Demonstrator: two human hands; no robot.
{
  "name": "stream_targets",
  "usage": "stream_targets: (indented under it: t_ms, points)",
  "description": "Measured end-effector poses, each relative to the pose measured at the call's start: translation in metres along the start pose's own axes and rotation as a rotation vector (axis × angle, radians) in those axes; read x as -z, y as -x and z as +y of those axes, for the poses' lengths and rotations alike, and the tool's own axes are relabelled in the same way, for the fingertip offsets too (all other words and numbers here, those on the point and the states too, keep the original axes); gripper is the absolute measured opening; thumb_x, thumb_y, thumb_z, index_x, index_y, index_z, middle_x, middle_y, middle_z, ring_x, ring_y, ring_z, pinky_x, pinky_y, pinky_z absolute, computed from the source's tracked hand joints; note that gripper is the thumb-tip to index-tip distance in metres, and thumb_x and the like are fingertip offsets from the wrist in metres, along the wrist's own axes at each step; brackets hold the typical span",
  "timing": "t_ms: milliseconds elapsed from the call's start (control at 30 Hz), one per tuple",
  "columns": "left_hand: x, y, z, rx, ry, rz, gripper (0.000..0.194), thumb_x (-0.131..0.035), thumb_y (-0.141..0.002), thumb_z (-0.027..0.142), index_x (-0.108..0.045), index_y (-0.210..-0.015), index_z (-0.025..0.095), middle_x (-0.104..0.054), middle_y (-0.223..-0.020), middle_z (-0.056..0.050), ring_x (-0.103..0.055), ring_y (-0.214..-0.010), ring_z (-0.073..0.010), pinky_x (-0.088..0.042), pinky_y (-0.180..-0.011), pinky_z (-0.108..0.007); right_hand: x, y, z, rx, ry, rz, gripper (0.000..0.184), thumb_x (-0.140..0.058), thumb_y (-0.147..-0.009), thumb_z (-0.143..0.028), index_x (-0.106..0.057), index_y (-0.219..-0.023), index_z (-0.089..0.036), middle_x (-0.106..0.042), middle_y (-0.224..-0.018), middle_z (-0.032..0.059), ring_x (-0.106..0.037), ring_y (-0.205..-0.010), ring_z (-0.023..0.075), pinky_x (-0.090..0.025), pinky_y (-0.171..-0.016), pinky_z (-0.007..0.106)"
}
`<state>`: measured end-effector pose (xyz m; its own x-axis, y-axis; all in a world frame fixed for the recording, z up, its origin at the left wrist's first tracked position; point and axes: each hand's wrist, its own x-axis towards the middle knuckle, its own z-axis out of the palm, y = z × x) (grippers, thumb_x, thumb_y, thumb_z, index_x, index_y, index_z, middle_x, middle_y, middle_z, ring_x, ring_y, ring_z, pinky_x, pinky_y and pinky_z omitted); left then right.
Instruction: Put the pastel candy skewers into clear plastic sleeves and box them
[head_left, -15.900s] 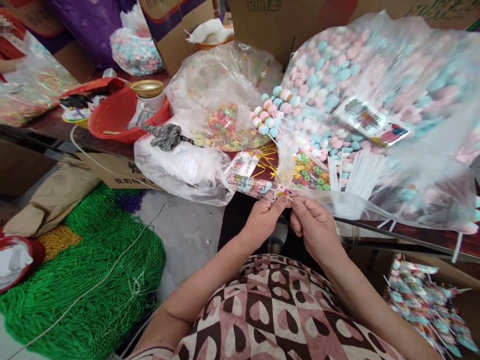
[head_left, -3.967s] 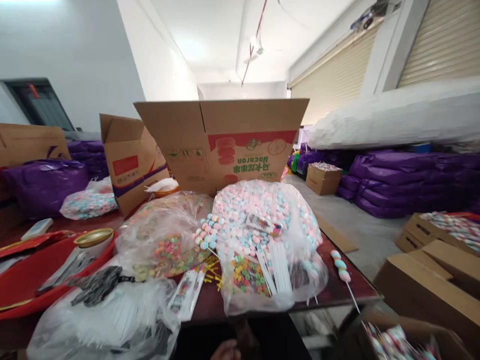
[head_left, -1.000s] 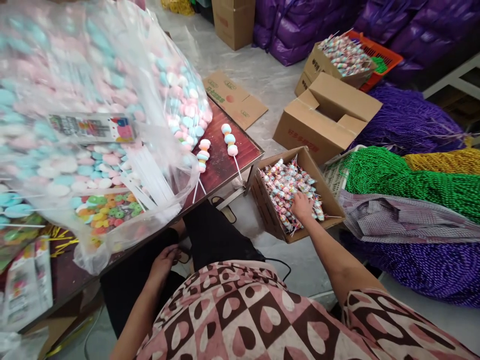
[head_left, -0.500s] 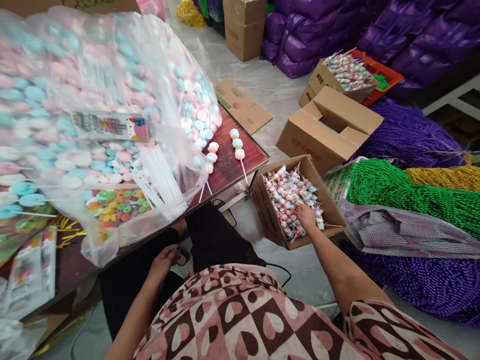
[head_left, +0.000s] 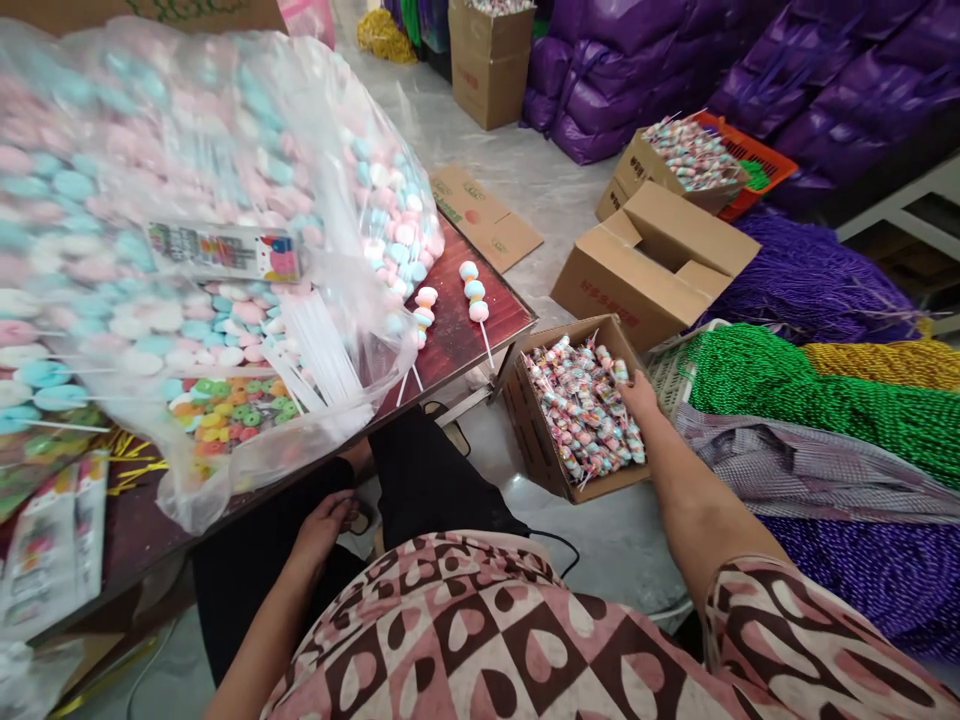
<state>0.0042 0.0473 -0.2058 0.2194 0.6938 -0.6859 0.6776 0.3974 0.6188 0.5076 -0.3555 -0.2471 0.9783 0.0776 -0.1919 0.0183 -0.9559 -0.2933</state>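
Note:
My right hand [head_left: 640,392] reaches down to the right wall of an open cardboard box [head_left: 541,455] on the floor. The box is filled with wrapped candy skewers [head_left: 585,412]. The fingertips are hidden at the rim among the wrappers, so I cannot tell whether they grip anything. My left hand [head_left: 322,520] lies loosely on my black trousers under the table edge, holding nothing. Two unwrapped candy skewers [head_left: 471,290] lie on the dark red table [head_left: 491,312] near its right corner.
A big clear bag of pink, blue and white candies [head_left: 150,190] covers the table, with white sticks [head_left: 322,350] and ring candies [head_left: 217,420] in it. More boxes [head_left: 652,262] stand on the floor. Green [head_left: 810,385] and purple [head_left: 862,540] bead heaps lie to the right.
My right hand has moved from the middle of the wrapped skewers to the box's right wall. My left hand has stayed on my lap. The view has shifted slightly.

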Motion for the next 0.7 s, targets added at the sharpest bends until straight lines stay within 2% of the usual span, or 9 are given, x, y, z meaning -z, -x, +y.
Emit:
stream_targets:
  t_ms: [67,133,300,400,533,700]
  points:
    - [0.0,0.001,0.0,0.002,0.011,0.004,0.022,-0.065,-0.074,0.023,-0.068,-0.095,0.015,-0.071,-0.074,-0.005,-0.065,-0.064,-0.0154,-0.048,-0.061,-0.025,-0.004,-0.002,-0.011,0.019,0.008,-0.009,0.037,-0.06,-0.094,-0.036,-0.058,-0.126,-0.017,-0.06,-0.126,0.01,-0.063,-0.107,0.0228,-0.055,-0.089,0.045]
    - [0.0,0.002,-0.001,0.003,0.019,0.004,0.025,-0.065,-0.073,0.024,-0.067,-0.096,0.014,-0.071,-0.075,-0.005,-0.065,-0.064,-0.0151,-0.048,-0.06,-0.025,-0.015,0.009,-0.021,0.056,0.016,-0.034,0.037,-0.06,-0.094,-0.036,-0.058,-0.126,-0.017,-0.06,-0.127,0.0101,-0.062,-0.107,0.0229,-0.055,-0.089,0.045]
    - [0.0,0.003,-0.001,-0.004,0.002,-0.017,0.026,-0.066,-0.073,0.028,-0.068,-0.095,0.015,-0.07,-0.074,-0.004,-0.063,-0.063,-0.0146,-0.046,-0.06,-0.025,-0.058,0.064,-0.039,0.14,0.039,-0.203,0.036,-0.06,-0.094,-0.035,-0.058,-0.125,-0.017,-0.061,-0.126,0.0098,-0.063,-0.106,0.0224,-0.055,-0.089,0.044]
    - [0.0,0.004,0.001,0.002,-0.019,-0.012,0.027,-0.066,-0.071,0.028,-0.068,-0.095,0.015,-0.07,-0.075,-0.005,-0.064,-0.064,-0.016,-0.047,-0.061,-0.026,-0.071,0.09,-0.041,0.135,0.055,-0.266,0.035,-0.06,-0.094,-0.035,-0.058,-0.125,-0.018,-0.061,-0.126,0.0098,-0.063,-0.106,0.0223,-0.055,-0.089,0.044]
    - [-0.001,0.004,0.003,0.002,-0.025,-0.011,0.028,-0.065,-0.07,0.029,-0.067,-0.094,0.015,-0.071,-0.076,-0.006,-0.065,-0.067,-0.0172,-0.047,-0.063,-0.027,-0.063,0.09,-0.039,0.084,0.042,-0.271,0.034,-0.059,-0.095,-0.035,-0.059,-0.124,-0.018,-0.061,-0.125,0.0096,-0.063,-0.105,0.0217,-0.055,-0.088,0.043]
    - [-0.002,0.003,0.002,0.011,-0.033,-0.001,0.037,-0.067,-0.064,0.034,-0.067,-0.096,0.015,-0.071,-0.077,-0.006,-0.064,-0.066,-0.0169,-0.046,-0.061,-0.027,-0.029,0.043,-0.049,0.012,-0.028,-0.159,0.036,-0.06,-0.094,-0.036,-0.059,-0.124,-0.017,-0.061,-0.124,0.0095,-0.063,-0.105,0.0225,-0.055,-0.088,0.044]
